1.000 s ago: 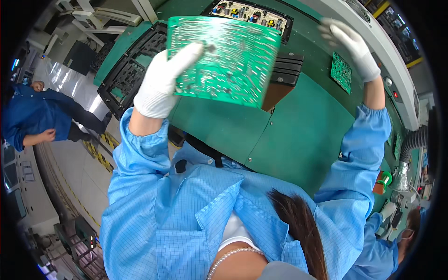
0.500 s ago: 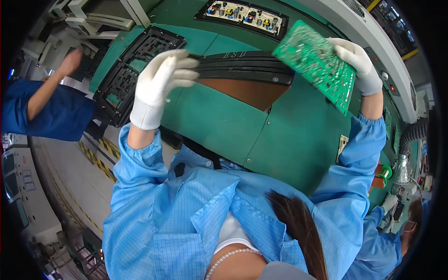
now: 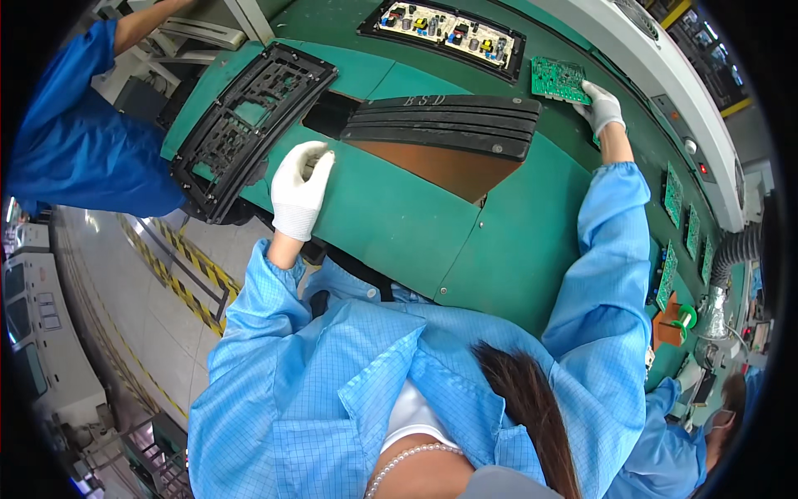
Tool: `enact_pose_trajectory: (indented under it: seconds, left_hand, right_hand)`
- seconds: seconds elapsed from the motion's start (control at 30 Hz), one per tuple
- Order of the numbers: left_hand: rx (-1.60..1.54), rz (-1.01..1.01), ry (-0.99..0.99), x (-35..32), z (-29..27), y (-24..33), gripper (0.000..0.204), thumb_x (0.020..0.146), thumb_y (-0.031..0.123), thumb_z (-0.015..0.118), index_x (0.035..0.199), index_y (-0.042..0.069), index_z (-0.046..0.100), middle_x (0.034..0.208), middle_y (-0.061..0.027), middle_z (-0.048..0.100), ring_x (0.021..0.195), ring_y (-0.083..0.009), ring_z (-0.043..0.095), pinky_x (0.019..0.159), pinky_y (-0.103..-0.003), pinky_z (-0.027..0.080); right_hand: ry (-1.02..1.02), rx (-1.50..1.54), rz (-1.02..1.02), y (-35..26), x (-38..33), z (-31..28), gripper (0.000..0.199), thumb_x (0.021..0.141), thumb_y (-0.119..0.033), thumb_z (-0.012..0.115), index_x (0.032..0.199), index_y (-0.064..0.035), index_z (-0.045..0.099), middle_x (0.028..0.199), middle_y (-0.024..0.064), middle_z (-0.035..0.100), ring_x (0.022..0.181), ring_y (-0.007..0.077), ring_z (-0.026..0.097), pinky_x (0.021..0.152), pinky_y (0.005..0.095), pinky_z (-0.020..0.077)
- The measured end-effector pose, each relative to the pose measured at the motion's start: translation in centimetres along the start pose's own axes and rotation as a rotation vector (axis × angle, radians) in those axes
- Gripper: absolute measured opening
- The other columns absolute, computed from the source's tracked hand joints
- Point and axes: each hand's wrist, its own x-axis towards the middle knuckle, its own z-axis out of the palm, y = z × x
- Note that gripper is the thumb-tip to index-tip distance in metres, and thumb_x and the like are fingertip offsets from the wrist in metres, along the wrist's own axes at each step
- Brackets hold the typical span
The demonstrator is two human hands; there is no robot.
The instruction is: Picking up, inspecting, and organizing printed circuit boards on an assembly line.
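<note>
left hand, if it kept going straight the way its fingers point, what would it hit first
The left hand lies on the green table, fingers pointing up and slightly right. Straight on, it would probably first meet the dark gap between the black grid frame and the stacked black trays; depth is unclear.

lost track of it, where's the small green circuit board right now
In the head view, the small green circuit board is far right on the green bench, under the right hand, beside the black slatted tray.
</note>
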Motion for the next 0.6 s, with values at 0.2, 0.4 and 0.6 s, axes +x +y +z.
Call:
enact_pose_trajectory:
  seconds: [0.2, 0.4, 0.6]
  left_hand:
    - [-0.060, 0.026, 0.024, -0.4, -0.3, -1.1, 0.021, 0.093, 0.010, 0.070, 0.111, -0.001, 0.067, 0.097, -0.0049, 0.068, 0.084, -0.0086, 0.063, 0.076, -0.024, 0.052]
    - [0.064, 0.077, 0.068, -0.4, -0.1, -0.8, 0.017, 0.095, 0.008, 0.067, 0.110, 0.000, 0.066, 0.096, -0.0020, 0.066, 0.084, -0.0079, 0.061, 0.077, -0.023, 0.051]
    - [0.120, 0.086, 0.082, -0.6, -0.1, -0.1, 0.014, 0.093, 0.008, 0.068, 0.104, -0.001, 0.067, 0.091, -0.0029, 0.064, 0.075, -0.0079, 0.058, 0.069, -0.023, 0.049]
  right_hand:
    - [0.398, -1.068, -0.332, 1.5, 1.4, 3.0, 0.068, 0.085, -0.054, 0.067, 0.127, -0.0003, 0.062, 0.125, 0.0266, 0.062, 0.113, 0.0421, 0.062, 0.100, 0.0471, 0.0493]
    - [0.146, -1.148, -0.870, -2.0, -2.9, 8.0, 0.031, 0.081, -0.030, 0.066, 0.100, -0.0064, 0.074, 0.106, 0.0205, 0.069, 0.101, 0.0407, 0.063, 0.092, 0.0488, 0.0503]
    - [-0.007, -1.447, -0.977, -1.3, -3.5, 15.5, 0.020, 0.081, -0.018, 0.064, 0.098, -0.0090, 0.072, 0.093, 0.0171, 0.069, 0.090, 0.0359, 0.065, 0.083, 0.0474, 0.0531]
